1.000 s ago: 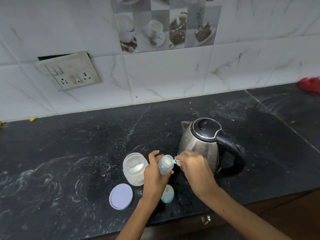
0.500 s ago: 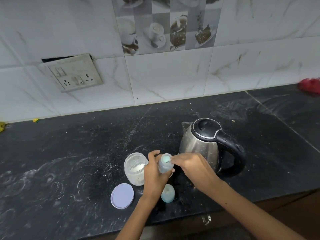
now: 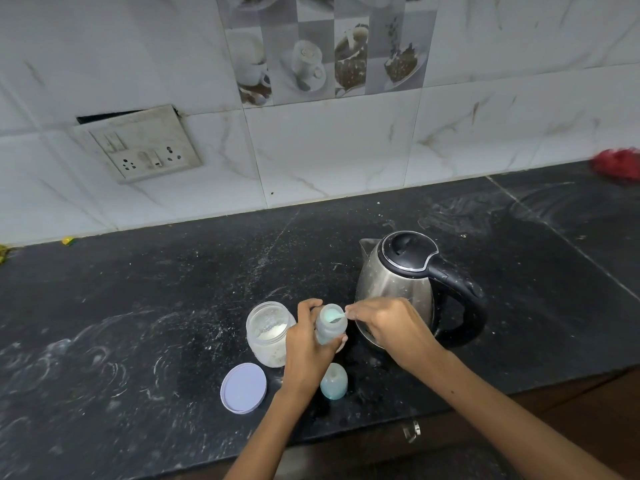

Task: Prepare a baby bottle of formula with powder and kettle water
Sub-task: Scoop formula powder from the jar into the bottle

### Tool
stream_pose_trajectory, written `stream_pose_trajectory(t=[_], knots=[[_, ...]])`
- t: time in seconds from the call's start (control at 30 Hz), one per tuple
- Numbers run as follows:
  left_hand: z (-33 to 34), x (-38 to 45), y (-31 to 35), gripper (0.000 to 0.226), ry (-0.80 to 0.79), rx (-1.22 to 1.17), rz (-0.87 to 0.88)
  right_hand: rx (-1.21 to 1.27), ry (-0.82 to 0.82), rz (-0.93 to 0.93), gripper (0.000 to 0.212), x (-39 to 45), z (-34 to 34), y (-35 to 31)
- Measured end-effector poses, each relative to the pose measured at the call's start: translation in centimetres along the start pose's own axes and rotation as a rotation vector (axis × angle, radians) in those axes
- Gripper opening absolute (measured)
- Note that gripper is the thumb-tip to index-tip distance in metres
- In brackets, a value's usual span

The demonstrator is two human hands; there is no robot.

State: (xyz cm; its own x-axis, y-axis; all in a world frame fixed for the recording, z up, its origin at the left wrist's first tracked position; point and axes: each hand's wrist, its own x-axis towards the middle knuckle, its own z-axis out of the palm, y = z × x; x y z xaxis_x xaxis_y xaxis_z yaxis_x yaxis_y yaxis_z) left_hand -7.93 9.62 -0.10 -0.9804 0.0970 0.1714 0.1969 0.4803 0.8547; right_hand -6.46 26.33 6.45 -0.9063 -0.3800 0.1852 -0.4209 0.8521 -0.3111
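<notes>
On the black stone worktop (image 3: 145, 306), near its front edge, the left hand (image 3: 306, 351) was closed around a small translucent baby bottle (image 3: 330, 323), holding it upright with its mouth open. The right hand (image 3: 389, 327) pinched a small pale scoop (image 3: 338, 317) between its fingertips, the scoop's bowl sitting at the bottle's mouth with white powder in it. Just beside the left hand, on its left, stood an open glass jar (image 3: 268, 336) partly filled with white powder, and its round pale lid (image 3: 243, 388) lay flat nearer the front edge, apart from the jar. The bottle's teal cap (image 3: 333, 381) stood on the worktop just below the left hand, close to the front edge. Behind the right hand stood a steel kettle (image 3: 398, 289) with a black lid and handle, the handle turned toward the worktop's right end. A red cloth-like thing (image 3: 618, 164) lay blurred at the back right corner.
</notes>
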Motion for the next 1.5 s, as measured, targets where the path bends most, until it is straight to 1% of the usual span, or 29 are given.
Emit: stream_pose_trajectory(t=[0.07, 0.17, 0.23, 0.27, 0.33, 0.37, 0.43, 0.5, 0.57, 0.67, 0.7, 0.77, 0.8, 0.9, 0.97, 1.13, 1.3, 1.5], knots=[[0.0, 0.0, -0.1, 0.066, -0.008, 0.005, 0.006, -0.015, 0.003, 0.041, 0.021, -0.1, -0.2, 0.2], [0.0, -0.1, 0.0, 0.066, -0.017, 0.007, 0.007, 0.044, 0.012, 0.016, 0.029, 0.2, -0.3, 0.1], [0.0, -0.1, 0.1, 0.066, -0.019, 0.005, -0.001, 0.008, -0.039, 0.050, 0.024, 0.5, -0.5, 0.1], [0.0, -0.1, 0.1, 0.067, -0.020, 0.005, -0.003, 0.026, -0.039, 0.056, 0.021, 0.5, -0.6, 0.1], [0.0, -0.2, 0.1, 0.066, -0.011, 0.001, -0.001, 0.105, 0.094, 0.053, 0.021, 0.4, -0.4, 0.3], [0.0, -0.1, 0.2, 0.066, -0.007, -0.002, -0.003, 0.159, 0.143, 0.088, 0.022, 0.3, -0.5, 0.2], [-0.1, -0.1, 0.2, 0.066, -0.005, -0.004, 0.000, 0.245, 0.167, 0.176, 0.024, 0.4, -0.5, 0.2], [0.0, -0.1, 0.2, 0.066, 0.001, -0.010, 0.004, 0.278, 0.174, 0.213, 0.025, 0.6, -0.7, 0.4], [0.0, -0.1, 0.3, 0.065, 0.013, -0.020, -0.002, 0.244, 0.185, 0.144, 0.025, 0.7, -1.0, 0.2], [0.1, 0.0, 0.4, 0.062, 0.028, -0.037, 0.002, 0.120, 0.212, -0.110, 0.031, 0.0, -1.5, -0.4], [0.0, 0.1, 0.4, 0.062, 0.033, -0.042, 0.008, 0.097, 0.210, -0.172, 0.029, -0.2, -1.6, -0.6], [-0.1, 0.2, 0.5, 0.061, 0.037, -0.046, 0.019, 0.069, 0.222, -0.247, 0.014, -0.8, -1.4, -0.6], [-0.1, 0.2, 0.4, 0.060, 0.035, -0.044, 0.026, 0.066, 0.248, -0.266, 0.015, -1.0, -1.2, -0.4], [-0.1, 0.0, 0.5, 0.058, 0.039, -0.040, 0.037, 0.045, 0.276, -0.263, 0.032, -1.3, -0.5, 0.2], [0.0, 0.0, 0.5, 0.058, 0.031, -0.045, 0.026, 0.040, 0.272, -0.252, 0.037, -1.2, -0.3, 0.1], [0.1, 0.2, 0.5, 0.061, 0.033, -0.051, 0.019, 0.042, 0.259, -0.237, 0.039, -1.3, -0.4, 0.3], [0.4, 0.1, 0.4, 0.062, 0.026, -0.051, 0.012, 0.035, 0.288, -0.244, 0.024, -1.3, -0.8, 0.3], [0.4, 0.2, 0.4, 0.061, 0.027, -0.048, 0.000, 0.059, 0.260, -0.178, 0.026, -1.1, -0.4, 0.2]])
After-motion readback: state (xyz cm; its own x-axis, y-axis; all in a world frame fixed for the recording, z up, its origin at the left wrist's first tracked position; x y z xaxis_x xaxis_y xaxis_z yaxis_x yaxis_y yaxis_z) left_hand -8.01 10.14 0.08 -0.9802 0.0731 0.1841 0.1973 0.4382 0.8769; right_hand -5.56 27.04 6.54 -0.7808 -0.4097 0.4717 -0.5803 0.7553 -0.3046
